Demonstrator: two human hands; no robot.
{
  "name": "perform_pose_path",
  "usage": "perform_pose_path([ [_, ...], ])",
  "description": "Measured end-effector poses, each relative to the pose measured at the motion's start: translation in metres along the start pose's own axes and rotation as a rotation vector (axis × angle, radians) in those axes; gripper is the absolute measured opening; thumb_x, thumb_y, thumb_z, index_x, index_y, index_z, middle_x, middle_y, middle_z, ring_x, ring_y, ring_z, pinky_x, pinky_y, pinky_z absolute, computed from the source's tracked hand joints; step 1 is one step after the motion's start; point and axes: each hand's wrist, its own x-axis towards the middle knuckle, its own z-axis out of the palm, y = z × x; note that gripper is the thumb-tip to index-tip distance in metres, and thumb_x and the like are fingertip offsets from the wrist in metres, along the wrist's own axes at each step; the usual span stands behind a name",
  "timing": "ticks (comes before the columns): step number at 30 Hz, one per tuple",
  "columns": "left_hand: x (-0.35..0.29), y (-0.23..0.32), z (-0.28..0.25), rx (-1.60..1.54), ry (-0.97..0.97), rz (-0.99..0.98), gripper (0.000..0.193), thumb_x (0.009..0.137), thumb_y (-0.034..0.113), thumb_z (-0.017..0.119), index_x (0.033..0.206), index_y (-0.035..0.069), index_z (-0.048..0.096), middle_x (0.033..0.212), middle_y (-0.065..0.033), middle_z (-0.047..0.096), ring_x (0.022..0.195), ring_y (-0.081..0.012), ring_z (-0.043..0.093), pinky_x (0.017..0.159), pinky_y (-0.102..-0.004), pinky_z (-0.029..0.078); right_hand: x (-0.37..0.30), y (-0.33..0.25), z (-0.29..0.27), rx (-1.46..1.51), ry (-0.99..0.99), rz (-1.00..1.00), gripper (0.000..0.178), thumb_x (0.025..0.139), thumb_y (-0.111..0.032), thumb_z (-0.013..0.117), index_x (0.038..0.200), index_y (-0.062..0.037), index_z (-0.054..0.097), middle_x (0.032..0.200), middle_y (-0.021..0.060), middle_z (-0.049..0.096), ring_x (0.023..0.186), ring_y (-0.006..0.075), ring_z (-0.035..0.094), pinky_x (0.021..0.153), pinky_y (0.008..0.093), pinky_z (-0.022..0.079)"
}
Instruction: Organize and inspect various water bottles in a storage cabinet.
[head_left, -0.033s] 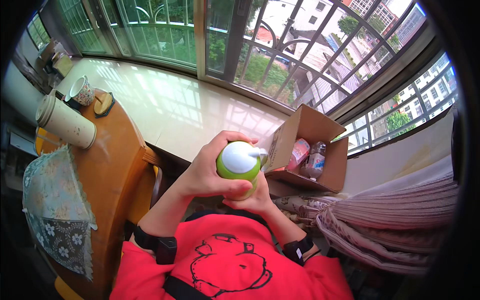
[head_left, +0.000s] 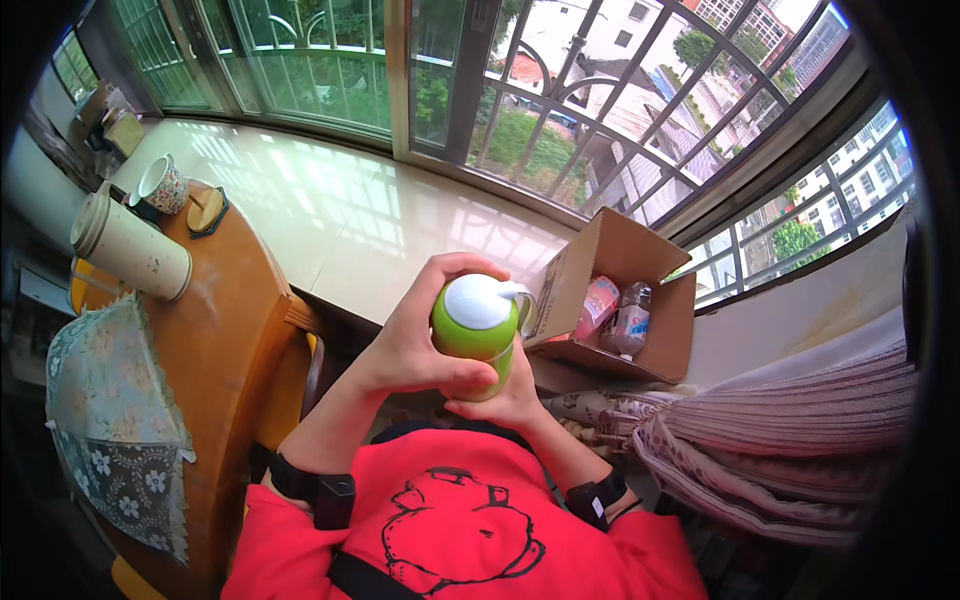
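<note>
A green bottle (head_left: 470, 343) with a rounded white top (head_left: 476, 301) is held upright in front of my chest. A short white nub and a pale curved loop (head_left: 526, 308) stand out at its right side. My left hand (head_left: 408, 345) is closed round the upper part, thumb across the near side and fingers curled over the far side. Lower down, my right hand (head_left: 512, 396) is wrapped round the body from the right and below. Much of the bottle's lower part and several right-hand fingers are hidden.
At left, a wooden table (head_left: 215, 330) bears a cream lidded canister (head_left: 145, 252), a patterned cup (head_left: 165, 187), a round wooden lid (head_left: 207, 210) and a lace food cover (head_left: 115, 400). An open cardboard box (head_left: 665, 345) with plastic bottles stands right, beside a gathered curtain (head_left: 760, 430).
The bottle's top has tipped slightly toward the far side, so more of its green near side shows. My left fingers have shifted a little; both hands keep hold.
</note>
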Motion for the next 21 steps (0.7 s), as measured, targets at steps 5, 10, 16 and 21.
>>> perform_pose_path([
  [5,-0.007,-0.010,0.004,0.091,0.386,-0.213,0.079,0.065,0.022,0.081,0.124,0.002,0.032,0.113,-0.0104,0.049,0.106,-0.0176,0.049,0.091,-0.0316,0.041,0.001,-0.006,0.003,-0.166,0.009,0.129,0.096,0.058,-0.031,0.084,0.129,-0.0014,0.027,0.116,0.0160,0.049,0.107,0.0257,0.052,0.087,0.0359,0.044],
  [10,-0.010,-0.025,-0.004,0.305,0.474,-0.113,0.061,0.069,0.019,0.074,0.115,0.001,0.039,0.105,-0.0102,0.052,0.097,-0.0183,0.054,0.083,-0.0316,0.044,0.021,-0.038,-0.011,-0.691,-0.020,0.158,0.061,0.070,-0.039,0.072,0.110,-0.0011,0.047,0.096,0.0141,0.057,0.092,0.0301,0.057,0.078,0.0357,0.046],
  [16,-0.029,0.009,-0.029,0.306,0.162,-0.101,0.066,0.066,0.021,0.075,0.120,0.002,0.041,0.107,-0.0084,0.055,0.101,-0.0152,0.053,0.086,-0.0298,0.042,0.063,-0.104,-0.018,-0.982,0.045,-0.326,0.038,0.079,-0.041,0.059,0.082,-0.0042,0.052,0.077,0.0095,0.053,0.075,0.0276,0.052,0.069,0.0367,0.040],
  [21,-0.039,0.026,-0.037,0.224,0.030,-0.223,0.068,0.065,0.027,0.076,0.120,0.000,0.046,0.105,-0.0086,0.057,0.098,-0.0145,0.053,0.086,-0.0290,0.042,0.065,-0.107,-0.006,-1.086,-0.259,-0.436,0.030,0.083,-0.034,0.055,0.080,-0.0051,0.047,0.076,0.0091,0.047,0.075,0.0262,0.047,0.073,0.0364,0.035],
])
